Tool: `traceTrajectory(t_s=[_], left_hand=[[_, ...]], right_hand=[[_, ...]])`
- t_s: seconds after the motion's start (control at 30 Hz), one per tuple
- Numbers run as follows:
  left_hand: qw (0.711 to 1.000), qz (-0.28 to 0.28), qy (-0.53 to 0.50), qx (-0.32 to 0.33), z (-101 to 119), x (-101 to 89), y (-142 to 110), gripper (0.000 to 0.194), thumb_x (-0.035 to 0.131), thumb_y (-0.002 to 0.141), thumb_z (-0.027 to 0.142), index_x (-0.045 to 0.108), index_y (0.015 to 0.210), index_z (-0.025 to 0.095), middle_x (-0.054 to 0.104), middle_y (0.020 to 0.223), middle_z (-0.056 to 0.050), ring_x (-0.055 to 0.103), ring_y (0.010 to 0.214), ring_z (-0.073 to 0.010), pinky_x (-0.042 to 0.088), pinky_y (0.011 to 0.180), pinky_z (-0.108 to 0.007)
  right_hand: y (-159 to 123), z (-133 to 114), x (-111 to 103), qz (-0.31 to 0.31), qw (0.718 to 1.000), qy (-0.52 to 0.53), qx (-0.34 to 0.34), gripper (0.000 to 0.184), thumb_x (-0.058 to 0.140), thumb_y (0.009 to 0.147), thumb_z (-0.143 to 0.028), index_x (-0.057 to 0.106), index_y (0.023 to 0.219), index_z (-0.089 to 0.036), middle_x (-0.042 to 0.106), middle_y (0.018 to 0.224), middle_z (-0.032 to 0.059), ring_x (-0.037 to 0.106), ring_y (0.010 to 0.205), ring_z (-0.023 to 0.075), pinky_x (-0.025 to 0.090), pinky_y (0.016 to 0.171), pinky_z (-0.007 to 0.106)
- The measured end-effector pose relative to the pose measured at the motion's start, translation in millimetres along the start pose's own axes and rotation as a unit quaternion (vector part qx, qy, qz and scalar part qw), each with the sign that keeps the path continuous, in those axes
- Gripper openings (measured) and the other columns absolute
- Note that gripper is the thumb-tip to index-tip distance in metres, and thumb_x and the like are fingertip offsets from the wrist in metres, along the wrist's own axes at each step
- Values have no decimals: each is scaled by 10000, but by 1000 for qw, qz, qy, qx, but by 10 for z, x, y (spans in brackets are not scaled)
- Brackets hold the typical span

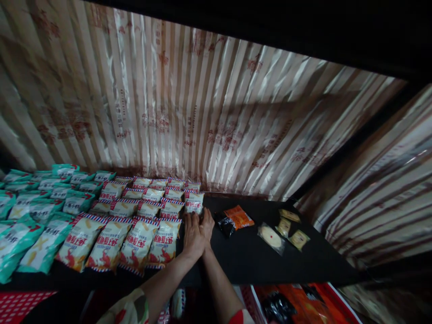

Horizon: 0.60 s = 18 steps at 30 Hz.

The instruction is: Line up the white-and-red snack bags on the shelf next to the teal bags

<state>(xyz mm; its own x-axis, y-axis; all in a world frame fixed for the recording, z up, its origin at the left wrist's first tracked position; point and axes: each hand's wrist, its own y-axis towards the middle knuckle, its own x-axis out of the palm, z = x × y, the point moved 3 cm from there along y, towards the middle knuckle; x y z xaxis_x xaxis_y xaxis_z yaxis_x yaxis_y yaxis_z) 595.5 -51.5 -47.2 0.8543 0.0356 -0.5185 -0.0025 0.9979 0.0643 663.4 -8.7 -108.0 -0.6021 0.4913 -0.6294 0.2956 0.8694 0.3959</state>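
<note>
My left hand and my right hand reach forward side by side, wrists close together. They hold the lower end of a white snack bag with a striped top edge, the left fingers on its near edge and the right fingers along its right side. The fingertips are partly hidden. Immediately left of my hands stand rows of matching white and orange snack bags, leaning on one another. To the right of my right hand lies an orange and black packet.
Teal snack bags fill the shelf's left end. A clear-wrapped pale round item and small yellowish packets lie on the black shelf. Below sits a red crate with orange packets. Striped sheeting hangs behind.
</note>
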Motion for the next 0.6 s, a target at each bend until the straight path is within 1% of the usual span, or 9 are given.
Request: traceTrajectory(t_s=[0.03,0.1,0.17,0.23,0.33,0.43,0.5,0.6], left_hand=[[1000,7,15,-4,-25,1,-40,514,356,805,156,426,1314,148,440,1366,-106,228,1345,-278,140,1121,-434],[998,17,66,-1,-70,1,-120,523,354,809,162,401,1326,100,420,1381,-130,263,1330,-284,178,1112,-424],[994,9,106,0,-103,3,-198,514,339,820,166,402,1320,65,415,1382,-151,297,1317,-277,217,1101,-397],[992,-8,123,-10,-120,-2,-270,506,322,827,161,411,1312,50,419,1376,-166,316,1310,-264,234,1093,-375],[991,-25,127,-20,-109,-42,-374,507,327,822,162,419,1307,43,444,1353,-174,353,1290,-244,248,1084,-337],[992,-27,123,-12,-77,-116,-487,507,341,816,163,429,1293,13,471,1323,-190,394,1261,-239,264,1075,-308],[992,-30,123,-7,-59,-171,-573,504,336,820,162,429,1286,-5,478,1313,-199,413,1247,-243,282,1066,-314],[993,-23,116,4,-41,-261,-722,480,341,820,162,460,1260,11,508,1288,-190,453,1215,-246,331,1040,-338]], right_hand=[[-34,14,-13,1,1000,-2,-1,511,378,813,-392,467,1222,-98,470,1277,207,376,1234,299,327,966,437],[-106,36,-44,1,1000,-3,-7,541,376,804,-393,456,1224,-62,459,1280,223,382,1231,296,327,974,428],[-181,45,-80,0,1000,-5,-16,559,366,798,-385,442,1232,-41,450,1286,227,372,1239,290,326,979,423],[-259,41,-121,0,1000,-9,-23,549,356,795,-374,445,1232,-53,451,1288,214,363,1247,285,328,978,423],[-376,2,-193,1,999,-18,-26,529,350,797,-365,470,1211,-59,461,1276,211,364,1244,286,333,974,423],[-487,-66,-275,4,999,-24,-31,515,352,805,-360,493,1190,-48,473,1258,222,387,1225,288,338,972,420],[-559,-115,-328,6,999,-22,-36,494,359,809,-356,508,1181,-68,481,1258,208,401,1212,284,343,969,423],[-674,-184,-401,2,999,-10,-43,462,368,802,-336,531,1166,-104,499,1255,178,419,1196,274,359,955,426]])
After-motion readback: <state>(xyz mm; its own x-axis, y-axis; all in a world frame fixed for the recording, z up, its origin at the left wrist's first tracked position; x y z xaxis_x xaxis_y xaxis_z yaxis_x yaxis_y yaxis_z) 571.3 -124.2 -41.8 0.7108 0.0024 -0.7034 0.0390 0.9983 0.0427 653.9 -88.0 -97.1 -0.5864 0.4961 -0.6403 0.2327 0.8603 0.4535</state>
